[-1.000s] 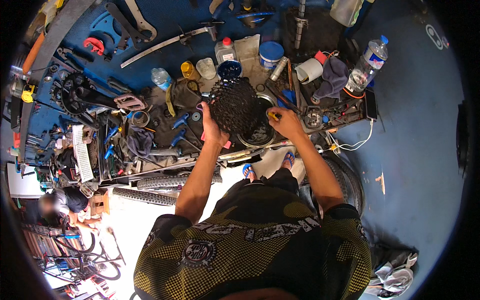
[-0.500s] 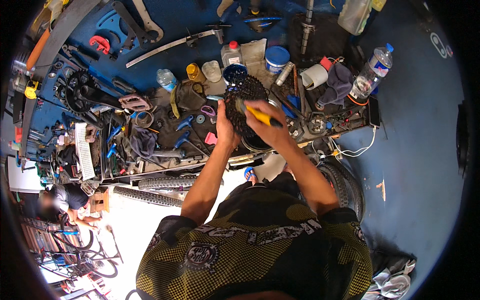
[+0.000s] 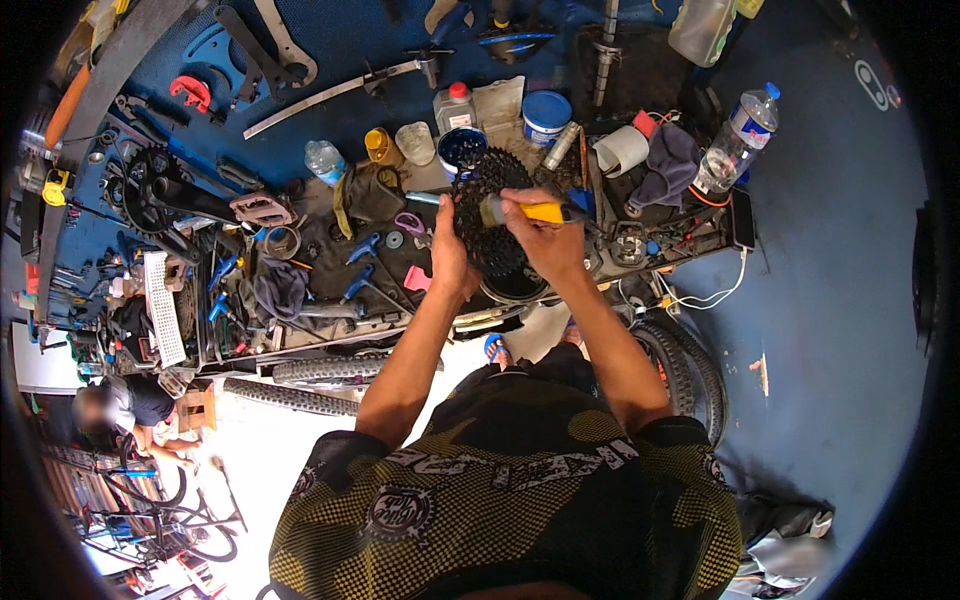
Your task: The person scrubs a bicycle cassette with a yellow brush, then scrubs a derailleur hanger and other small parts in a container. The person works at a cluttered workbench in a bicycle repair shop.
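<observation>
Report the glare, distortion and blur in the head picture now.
Head view: glare whitens the floor at lower left; head view: the fisheye seemingly bends the grey bar at upper left; head view: blur covers the co-worker's head, but the cassette shows its teeth.

Two hands (image 3: 453,258), one sprocket cassette (image 3: 476,188), one brush (image 3: 541,212)

Sprocket stack (image 3: 484,180): dark metal, rough with teeth, mostly matt. Brush handle (image 3: 543,212): smooth yellow plastic, slight sheen. Blue tub (image 3: 546,118) is glossy plastic; water bottle (image 3: 736,145), clear shiny plastic. Grey rag (image 3: 668,165) reads as soft matt cloth. Long bar (image 3: 335,98): bright, smooth metal. Tyre (image 3: 290,397): matt rubber, knobbly tread. Low box (image 3: 197,408) looks wooden. Blue wall (image 3: 830,300): smooth paint, roughened at a pale chipped patch (image 3: 764,376).
</observation>
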Action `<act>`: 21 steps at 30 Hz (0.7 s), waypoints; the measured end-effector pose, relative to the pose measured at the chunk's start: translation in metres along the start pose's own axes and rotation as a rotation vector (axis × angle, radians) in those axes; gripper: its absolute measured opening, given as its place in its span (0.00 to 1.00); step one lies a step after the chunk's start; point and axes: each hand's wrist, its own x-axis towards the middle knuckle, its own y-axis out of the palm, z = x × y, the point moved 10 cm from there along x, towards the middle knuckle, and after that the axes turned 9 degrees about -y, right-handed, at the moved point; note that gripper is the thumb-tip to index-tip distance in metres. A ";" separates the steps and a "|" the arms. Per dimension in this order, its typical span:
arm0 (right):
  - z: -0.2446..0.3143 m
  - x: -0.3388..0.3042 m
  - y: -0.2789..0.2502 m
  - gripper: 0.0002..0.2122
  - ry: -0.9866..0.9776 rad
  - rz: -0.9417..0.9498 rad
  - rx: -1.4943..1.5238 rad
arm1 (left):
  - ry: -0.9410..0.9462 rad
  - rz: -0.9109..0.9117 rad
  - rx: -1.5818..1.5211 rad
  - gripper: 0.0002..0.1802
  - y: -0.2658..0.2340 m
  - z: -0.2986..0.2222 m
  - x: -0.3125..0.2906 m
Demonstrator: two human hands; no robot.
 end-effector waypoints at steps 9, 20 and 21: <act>0.047 -0.045 0.000 0.10 -0.412 0.239 0.033 | 0.074 0.031 -0.040 0.32 0.000 -0.017 0.003; 0.053 -0.020 -0.004 0.06 -0.295 0.026 -0.121 | 0.047 -0.036 -0.021 0.33 -0.002 -0.002 0.003; 0.035 -0.035 -0.003 0.05 -0.204 0.071 -0.032 | 0.038 0.003 -0.063 0.33 -0.006 -0.002 0.009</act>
